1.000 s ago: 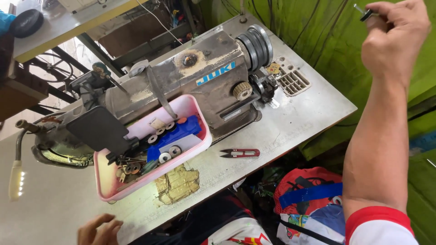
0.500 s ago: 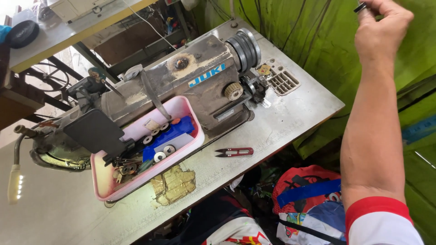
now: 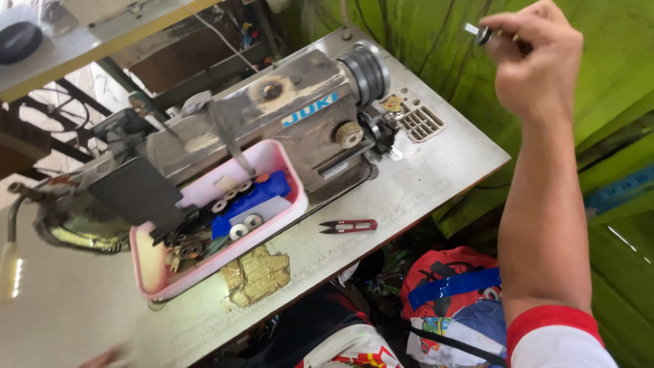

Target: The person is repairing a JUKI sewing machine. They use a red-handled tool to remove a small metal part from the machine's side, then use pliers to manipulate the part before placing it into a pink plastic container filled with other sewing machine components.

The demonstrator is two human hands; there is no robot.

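Bobbin [image 3: 485, 34] pinched in right hand [image 3: 535, 65] fingertips, lowered and nearer than a second ago, well above snips [image 3: 349, 225]; left hand [image 3: 105, 356] blurred, grip unclear.

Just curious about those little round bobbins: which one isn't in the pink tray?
The bobbin pinched in the raised right hand; the others lie in the pink tray.

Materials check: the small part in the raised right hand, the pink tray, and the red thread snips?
Small part in the right hand: looks like metal, with a bright silvery glint at its end; too small to be sure.
Pink tray: likely moulded plastic, with a smooth, glossy rim.
Red thread snips: handles probably red plastic or painted metal, blades dark metal.
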